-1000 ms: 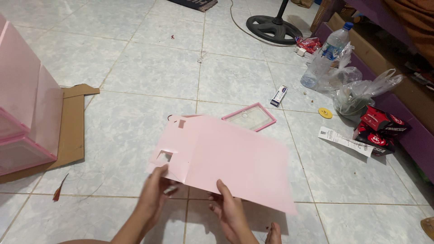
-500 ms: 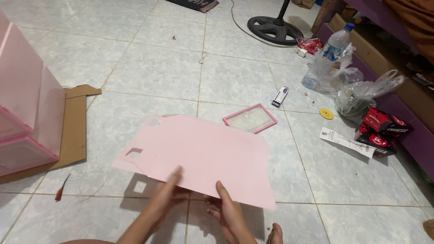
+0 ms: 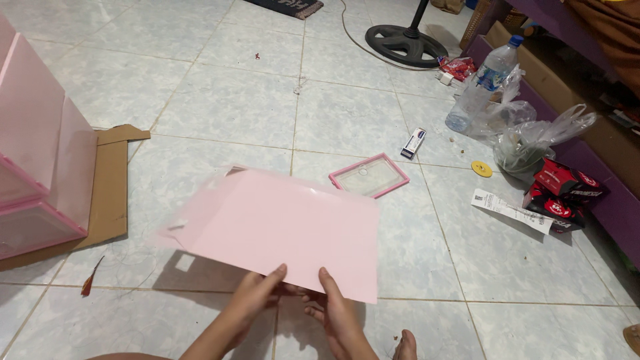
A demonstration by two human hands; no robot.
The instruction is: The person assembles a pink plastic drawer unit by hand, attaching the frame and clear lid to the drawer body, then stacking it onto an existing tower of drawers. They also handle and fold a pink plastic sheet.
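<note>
I'm holding this flat pink plastic panel [image 3: 280, 227] by its near edge, left hand [image 3: 257, 300] and right hand [image 3: 337, 310] both pinching it in a closed grip over the tiled floor [image 3: 233, 100], probably lining it up next.

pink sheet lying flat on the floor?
No, both hands, left and right, hold the pink sheet by its near edge above the tiles.

Both forearms bare, no sleeves in view; left hand [image 3: 257, 293] and right hand [image 3: 337, 310] without rings, watch or gloves; one bare foot [image 3: 405, 347], no shoe, at 5 o'clock
</note>
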